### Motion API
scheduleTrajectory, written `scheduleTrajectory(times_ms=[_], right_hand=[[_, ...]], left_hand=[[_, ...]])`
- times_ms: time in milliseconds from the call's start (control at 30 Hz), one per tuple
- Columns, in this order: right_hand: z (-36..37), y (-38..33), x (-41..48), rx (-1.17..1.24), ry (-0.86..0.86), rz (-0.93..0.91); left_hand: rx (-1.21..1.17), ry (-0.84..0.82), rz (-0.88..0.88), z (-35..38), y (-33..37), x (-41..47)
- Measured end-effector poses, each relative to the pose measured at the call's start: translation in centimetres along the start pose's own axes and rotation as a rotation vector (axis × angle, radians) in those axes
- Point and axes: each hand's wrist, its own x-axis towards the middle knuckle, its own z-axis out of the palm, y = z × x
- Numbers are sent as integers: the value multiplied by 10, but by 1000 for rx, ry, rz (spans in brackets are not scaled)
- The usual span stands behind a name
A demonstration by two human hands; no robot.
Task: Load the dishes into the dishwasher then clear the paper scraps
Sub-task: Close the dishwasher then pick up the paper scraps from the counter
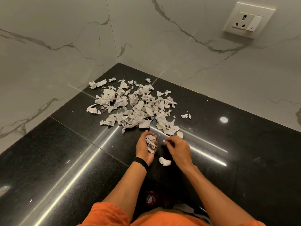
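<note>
**Paper scraps gathered by hand on a black counter**

At far left, the white marble-patterned wall panel with grey veins (48, 51) meets the polished black speckled stone countertop (57, 160), which runs into a corner with a second marble wall on the right. Bright streaks of reflected light cross the counter's glossy surface.

Near the corner lies the scattered pile of torn, crumpled white paper scraps (135, 105), spread loosely over the stone, with a few stray bits lying just apart from it on the right side.

Just in front of the pile, the left hand (144, 148) is turned palm-up and cupped, holding a small bunch of crumpled scraps (151, 143) in its curled fingers. A black band (141, 162) circles the left wrist.

Beside it, the right hand (178, 148) hovers palm-down just over the counter, thumb and forefinger pinched on a single small white scrap (164, 141). Another loose crumpled white scrap (164, 161) rests on the counter between the two wrists, close under the right forearm.

Both forearms reach out from orange short sleeves (105, 216) at the bottom edge.

At upper right, a white wall socket plate with a rocker switch (248, 19) is set in the marble wall.
</note>
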Motion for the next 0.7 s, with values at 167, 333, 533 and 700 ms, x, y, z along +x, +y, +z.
scheduleTrajectory(times_ms=[167,333,533,700], right_hand=[[-2,-43,9,331,51,2],[18,-52,10,-115,-148,-167],[10,-36,-1,183,-107,-105],[-10,3,-12,-227,-470,-169]], left_hand=[[90,-47,24,0,-7,2],[143,-62,-17,2,-8,-5],[118,108,23,5,7,0],[64,75,20,2,10,3]])
